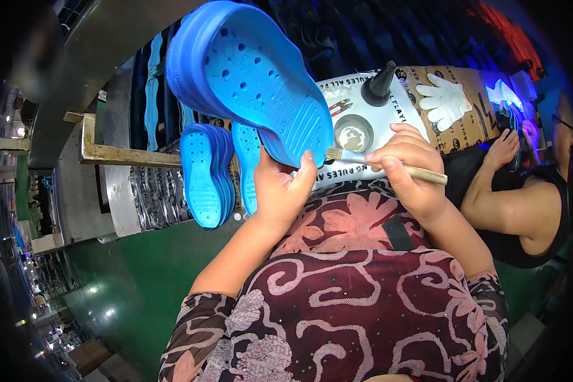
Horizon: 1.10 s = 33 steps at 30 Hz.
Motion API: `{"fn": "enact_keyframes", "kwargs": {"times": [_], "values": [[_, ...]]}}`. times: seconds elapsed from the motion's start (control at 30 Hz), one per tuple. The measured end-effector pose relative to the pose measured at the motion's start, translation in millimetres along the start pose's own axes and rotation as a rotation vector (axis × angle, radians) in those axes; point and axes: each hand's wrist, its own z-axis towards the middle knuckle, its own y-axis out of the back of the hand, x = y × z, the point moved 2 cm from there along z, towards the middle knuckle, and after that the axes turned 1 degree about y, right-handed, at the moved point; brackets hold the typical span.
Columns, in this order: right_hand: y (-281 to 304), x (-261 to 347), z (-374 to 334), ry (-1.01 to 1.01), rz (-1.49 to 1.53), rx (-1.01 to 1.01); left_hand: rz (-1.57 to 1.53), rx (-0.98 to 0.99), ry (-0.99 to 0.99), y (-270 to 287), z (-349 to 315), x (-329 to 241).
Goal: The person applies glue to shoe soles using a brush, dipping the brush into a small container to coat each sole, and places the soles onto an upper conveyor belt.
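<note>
My left hand [285, 184] grips a bright blue foam shoe sole [254, 76] near its heel end, thumb on the inner face. The sole is tilted up, showing small holes in its forefoot and ridges at the heel. Between the fingers and thumb of my right hand [414, 169] is a paintbrush [423, 174] with a pale wooden handle. Its bristles meet the heel edge of the sole. Just beyond the brush sits a round bowl [370, 132] with whitish liquid inside. A stack of blue soles [200, 175] stands left of my left hand, beside another blue sole [245, 159].
A black cone-shaped object [381, 84] stands behind the bowl on white printed sheeting [398, 114]. A white glove [444, 100] lies on cardboard [465, 137]. At right, a co-worker's arm [487, 175] reaches in. A metal frame bar [127, 155] juts in at left.
</note>
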Motion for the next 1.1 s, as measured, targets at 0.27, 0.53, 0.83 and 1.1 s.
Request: {"fn": "enact_keyframes", "kwargs": {"times": [0.27, 0.53, 0.83, 1.1], "values": [[3.2, 0.5, -2.0, -0.059, -0.071, -0.027, 0.014, -0.008, 0.100, 7.0, -4.5, 7.4], [-2.4, 1.3, 2.6, 0.039, -0.141, 0.022, 0.093, -0.008, -0.038, 3.5, -4.6, 6.1], [0.8, 4.8, 1.4, 0.122, -0.162, 0.094, 0.199, 0.001, -0.195, -1.2, -3.5, 8.6], [0.4, 1.2, -1.2, 0.101, -0.121, -0.001, 0.048, -0.010, -0.146, -6.5, -3.9, 5.6]]}}
